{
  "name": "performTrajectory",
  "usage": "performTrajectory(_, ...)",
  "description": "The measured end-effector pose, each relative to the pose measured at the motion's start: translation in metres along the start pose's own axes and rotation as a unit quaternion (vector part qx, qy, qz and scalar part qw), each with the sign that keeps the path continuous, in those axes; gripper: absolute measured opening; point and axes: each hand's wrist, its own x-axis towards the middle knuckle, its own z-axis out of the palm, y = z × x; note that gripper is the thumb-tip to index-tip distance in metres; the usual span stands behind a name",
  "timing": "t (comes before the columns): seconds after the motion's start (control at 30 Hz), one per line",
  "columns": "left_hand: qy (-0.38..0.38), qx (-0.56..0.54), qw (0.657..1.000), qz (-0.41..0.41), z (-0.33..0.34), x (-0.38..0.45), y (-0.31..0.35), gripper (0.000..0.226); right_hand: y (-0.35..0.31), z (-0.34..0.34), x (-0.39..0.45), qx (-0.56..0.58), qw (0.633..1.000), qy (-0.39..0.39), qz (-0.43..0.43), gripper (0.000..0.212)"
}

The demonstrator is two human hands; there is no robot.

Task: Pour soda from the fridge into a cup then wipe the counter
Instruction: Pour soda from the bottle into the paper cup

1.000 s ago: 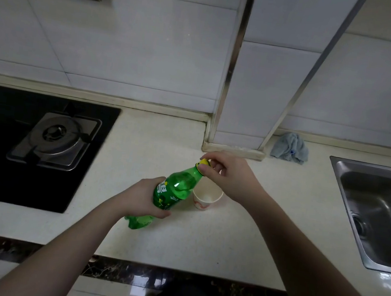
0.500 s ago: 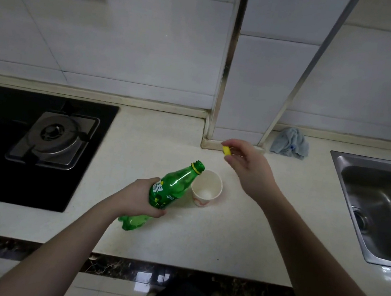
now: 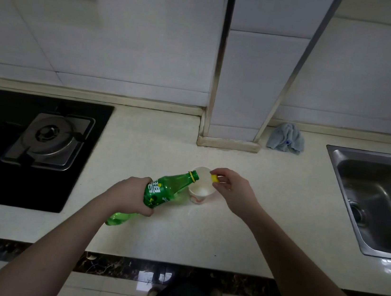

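Right hand (image 3: 232,190) closer beside cup (image 3: 201,186)

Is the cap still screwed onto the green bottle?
No, the right hand pinches the yellow cap beside the cup, and the bottle mouth is open.

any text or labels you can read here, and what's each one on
Green soda bottle, held in the left hand: white characters on its label, looking like "雪碧", though blurred and partly covered by the fingers.
Paper cup: a reddish printed pattern near its base, no legible words.
Yellow cap, pinched in the right hand: no text visible.
Nothing else readable.
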Motion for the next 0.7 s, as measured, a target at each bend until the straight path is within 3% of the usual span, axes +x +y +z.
performTrajectory(0.7, 0.011, 0.122, 0.992, -0.019, -0.009, 0.000, 0.014, 0.057, 0.004, 0.000, -0.002, -0.004, 1.000, 0.024, -0.007, 0.026)
